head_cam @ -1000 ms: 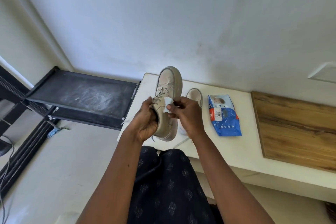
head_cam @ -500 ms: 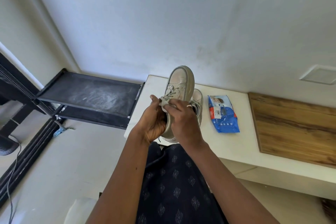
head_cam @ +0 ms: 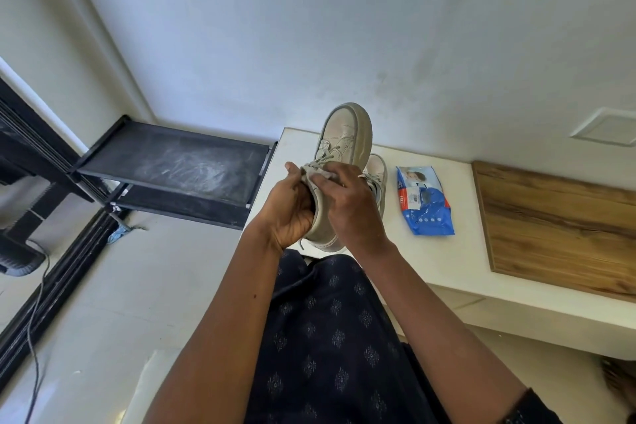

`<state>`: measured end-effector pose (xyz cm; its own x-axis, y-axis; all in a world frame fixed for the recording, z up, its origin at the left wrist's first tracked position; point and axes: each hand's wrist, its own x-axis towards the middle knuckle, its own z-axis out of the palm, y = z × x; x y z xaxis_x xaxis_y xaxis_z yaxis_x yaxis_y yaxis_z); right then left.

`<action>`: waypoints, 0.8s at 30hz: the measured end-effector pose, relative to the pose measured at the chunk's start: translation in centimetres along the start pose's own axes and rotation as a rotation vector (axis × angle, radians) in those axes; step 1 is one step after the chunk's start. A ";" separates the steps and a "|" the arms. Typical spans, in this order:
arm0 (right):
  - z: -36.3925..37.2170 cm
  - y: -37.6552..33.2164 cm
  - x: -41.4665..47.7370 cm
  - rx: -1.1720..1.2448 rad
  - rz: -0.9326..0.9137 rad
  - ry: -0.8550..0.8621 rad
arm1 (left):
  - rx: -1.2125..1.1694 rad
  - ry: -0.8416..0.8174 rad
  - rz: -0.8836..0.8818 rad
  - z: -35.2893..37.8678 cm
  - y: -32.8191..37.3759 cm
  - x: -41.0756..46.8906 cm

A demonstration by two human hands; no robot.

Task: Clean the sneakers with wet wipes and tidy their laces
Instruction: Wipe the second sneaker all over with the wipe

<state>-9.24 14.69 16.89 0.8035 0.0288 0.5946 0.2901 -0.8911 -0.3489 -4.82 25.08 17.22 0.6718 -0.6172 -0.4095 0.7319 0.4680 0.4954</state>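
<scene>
White walls meet in a corner behind a pale white ledge (head_cam: 444,258), and it is over the near edge of this ledge that the work goes on. A beige lace-up sneaker with a thick cream sole (head_cam: 347,144) is held up off the surface, toe pointing away and up, probably so its laced front faces the person and can be reached without bending. The left hand (head_cam: 289,213) is closed around the heel end from the left, fingers curled under and thumb up along the collar, acting as the clamp; its forearm rises straight from the lap. The right hand (head_cam: 351,206) comes in from the other side with the wrist bent inward, fingers folded over the tongue area and pinching a small white wet wipe (head_cam: 318,176) against the grey laces (head_cam: 325,157), so the wipe is pressed on the shoe rather than loose. The second matching beige sneaker (head_cam: 377,179) stands on the ledge just behind the right hand, mostly hidden, likely waiting its turn. A blue plastic pack of wet wipes (head_cam: 425,205) lies flat near it to the right, within easy reach for a fresh sheet. A brown wooden board (head_cam: 557,227) lies farther right, and a black metal shelf rack (head_cam: 172,165) stands to the left.
</scene>
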 end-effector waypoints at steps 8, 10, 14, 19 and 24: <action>-0.2 0.5 -0.9 0.053 -0.008 0.040 | -0.037 -0.030 0.010 -0.1 0.5 -0.6; 0.2 0.1 -0.3 0.043 0.019 0.083 | -0.011 -0.016 0.006 -0.2 0.4 -0.6; 0.7 -0.7 0.7 0.039 0.039 0.106 | 0.016 -0.002 0.014 -0.3 0.3 -0.8; 0.2 0.0 -0.4 -0.002 0.020 0.017 | 0.051 -0.001 0.009 -0.6 0.6 -1.2; -0.2 0.6 -0.2 -0.045 -0.036 0.001 | 0.086 0.011 -0.006 -0.5 0.3 -1.4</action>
<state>-9.33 14.09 16.74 0.7928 0.0606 0.6064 0.2949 -0.9089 -0.2948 -5.46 26.41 17.55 0.6690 -0.6124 -0.4211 0.7237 0.4077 0.5568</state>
